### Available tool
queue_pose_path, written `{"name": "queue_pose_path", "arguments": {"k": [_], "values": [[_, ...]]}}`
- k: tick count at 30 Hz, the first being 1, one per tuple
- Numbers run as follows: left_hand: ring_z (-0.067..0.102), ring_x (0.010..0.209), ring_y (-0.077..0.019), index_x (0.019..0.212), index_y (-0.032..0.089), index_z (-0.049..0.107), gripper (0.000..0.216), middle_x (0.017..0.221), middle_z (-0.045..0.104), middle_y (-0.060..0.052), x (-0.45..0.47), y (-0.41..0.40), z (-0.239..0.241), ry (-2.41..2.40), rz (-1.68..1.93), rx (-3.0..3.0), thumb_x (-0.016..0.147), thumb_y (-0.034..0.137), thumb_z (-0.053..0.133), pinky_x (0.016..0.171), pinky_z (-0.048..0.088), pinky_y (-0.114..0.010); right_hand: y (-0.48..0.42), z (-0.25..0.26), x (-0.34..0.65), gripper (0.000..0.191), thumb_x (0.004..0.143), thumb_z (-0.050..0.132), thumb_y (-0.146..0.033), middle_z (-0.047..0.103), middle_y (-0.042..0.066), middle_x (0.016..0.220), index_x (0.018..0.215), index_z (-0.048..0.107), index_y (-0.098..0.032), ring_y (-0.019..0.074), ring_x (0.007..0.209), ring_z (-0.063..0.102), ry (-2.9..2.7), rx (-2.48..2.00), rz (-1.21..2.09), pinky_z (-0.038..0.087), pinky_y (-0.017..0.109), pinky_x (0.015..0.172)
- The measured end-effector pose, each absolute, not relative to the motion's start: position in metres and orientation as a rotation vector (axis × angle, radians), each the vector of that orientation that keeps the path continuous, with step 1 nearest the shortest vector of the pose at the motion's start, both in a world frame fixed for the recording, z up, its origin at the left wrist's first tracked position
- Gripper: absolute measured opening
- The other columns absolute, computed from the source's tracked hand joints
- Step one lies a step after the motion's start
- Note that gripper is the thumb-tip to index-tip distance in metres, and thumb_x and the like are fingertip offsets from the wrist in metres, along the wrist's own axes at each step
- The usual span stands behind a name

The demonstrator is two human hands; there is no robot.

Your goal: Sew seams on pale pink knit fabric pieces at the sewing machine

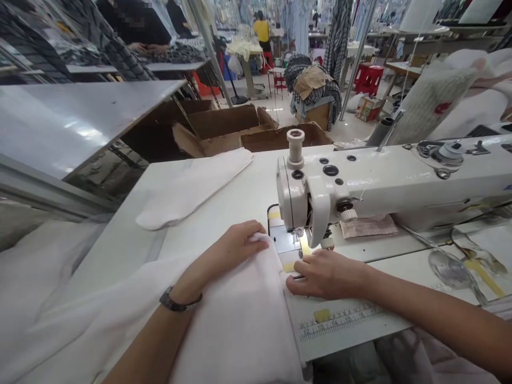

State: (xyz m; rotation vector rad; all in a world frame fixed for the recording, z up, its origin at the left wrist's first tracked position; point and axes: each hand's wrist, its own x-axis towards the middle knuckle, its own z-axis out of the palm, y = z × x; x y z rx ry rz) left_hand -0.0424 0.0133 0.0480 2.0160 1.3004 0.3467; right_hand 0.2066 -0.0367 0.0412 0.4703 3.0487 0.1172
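Pale pink fabric point(240, 320) spreads over the front left of the sewing table and hangs past its edge. My left hand point(236, 246), a dark band at its wrist, pinches the top corner of this fabric between thumb and fingers. Just right of the fabric's edge, my right hand point(330, 274) is closed beside the needle plate point(285, 238). A thin dark bit shows by its fingertips, too small to name. Above both hands stands the head of a white sewing machine point(294, 200), its lamp lighting the needle area. No fabric shows under the needle.
Another pale fabric piece point(196, 186) lies at the table's back left. A printed ruler strip point(340, 321) runs along the front edge. A folded pink cloth point(370, 226) rests beneath the machine arm. Cardboard boxes point(228, 120) stand behind the table; a co-worker's hands point(150, 49) are farther back.
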Motion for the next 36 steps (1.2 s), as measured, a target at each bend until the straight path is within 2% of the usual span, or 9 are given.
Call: {"name": "queue_pose_path", "arguments": {"k": [5,9,13,17,20,24,27,31,36], "values": [[0.065,0.087,-0.0224,0.094,0.023,0.067,0.02,0.091,0.071,-0.002,-0.042,0.014,0.044,1.304,0.339,2.005,0.083,0.034,0.056,0.076,0.051,-0.032,-0.038,0.033,0.21,0.015,0.101,0.038,-0.022,0.051,-0.001,0.076,0.112,0.048,-0.023,0.0132,0.058,0.046,3.082,0.551,0.088,0.011,0.031,0.042],[0.066,0.087,-0.0223,0.1,0.024,0.066,0.021,0.093,0.071,-0.002,-0.043,0.015,0.043,1.327,0.328,2.053,0.085,0.032,0.053,0.077,0.052,-0.033,-0.043,0.029,0.201,0.033,0.105,0.032,-0.038,0.053,0.0,0.078,0.131,0.039,-0.019,0.0126,0.058,0.049,3.135,0.715,-0.006,0.011,0.03,0.042],[0.066,0.084,-0.0216,0.102,0.023,0.063,0.019,0.096,0.071,-0.003,-0.041,0.013,0.042,1.411,0.287,2.347,0.087,0.024,0.052,0.077,0.052,-0.034,-0.044,0.025,0.198,0.032,0.106,0.029,-0.038,0.053,0.0,0.079,0.126,0.043,-0.016,0.0124,0.058,0.05,3.162,0.756,-0.027,0.015,0.03,0.043],[0.064,0.096,-0.0291,0.101,0.019,0.064,0.023,0.094,0.07,-0.011,-0.029,-0.006,0.046,1.528,0.378,2.604,0.088,0.012,0.046,0.09,0.045,-0.049,-0.043,0.024,0.2,0.031,0.105,0.033,-0.038,0.053,-0.001,0.075,0.125,0.044,-0.016,0.0128,0.056,0.05,3.18,0.738,-0.012,0.022,0.029,0.045],[0.064,0.099,-0.0282,0.097,0.017,0.066,0.03,0.096,0.071,-0.013,-0.022,-0.031,0.042,1.423,0.461,2.99,0.091,0.006,0.039,0.091,0.045,-0.047,-0.043,0.025,0.2,0.031,0.104,0.037,-0.038,0.053,-0.001,0.075,0.124,0.045,-0.016,0.0129,0.055,0.049,3.187,0.733,-0.009,0.024,0.028,0.045],[0.063,0.11,-0.0284,0.111,0.016,0.063,0.026,0.111,0.069,-0.014,-0.023,-0.057,0.021,1.482,0.599,2.97,0.096,0.019,0.041,0.095,0.048,-0.045,-0.045,0.031,0.202,0.033,0.104,0.038,-0.037,0.054,0.0,0.078,0.127,0.045,-0.014,0.0135,0.057,0.05,3.188,0.715,0.022,0.025,0.028,0.045],[0.056,0.123,-0.0284,0.123,0.017,0.056,0.03,0.128,0.062,-0.015,-0.02,-0.068,0.008,1.466,0.721,2.794,0.097,0.024,0.043,0.1,0.049,-0.045,-0.047,0.037,0.211,0.033,0.105,0.034,-0.036,0.055,0.001,0.077,0.126,0.048,-0.014,0.0137,0.056,0.049,3.167,0.642,0.062,0.024,0.03,0.045],[0.052,0.127,-0.0308,0.123,0.015,0.055,0.031,0.135,0.055,-0.019,-0.005,-0.069,0.005,1.323,0.672,2.753,0.096,0.026,0.046,0.102,0.048,-0.047,-0.049,0.039,0.226,0.038,0.106,0.027,-0.036,0.055,0.0,0.069,0.114,0.056,-0.012,0.0147,0.055,0.048,3.193,0.477,0.102,0.02,0.031,0.045],[0.051,0.128,-0.0296,0.122,0.017,0.054,0.029,0.135,0.057,-0.015,0.008,-0.052,0.01,1.216,0.583,2.765,0.096,0.025,0.042,0.104,0.044,-0.049,-0.045,0.028,0.234,0.04,0.106,0.027,-0.035,0.055,-0.001,0.061,0.108,0.059,-0.012,0.0133,0.049,0.044,3.291,0.58,0.106,0.017,0.032,0.046]]}}
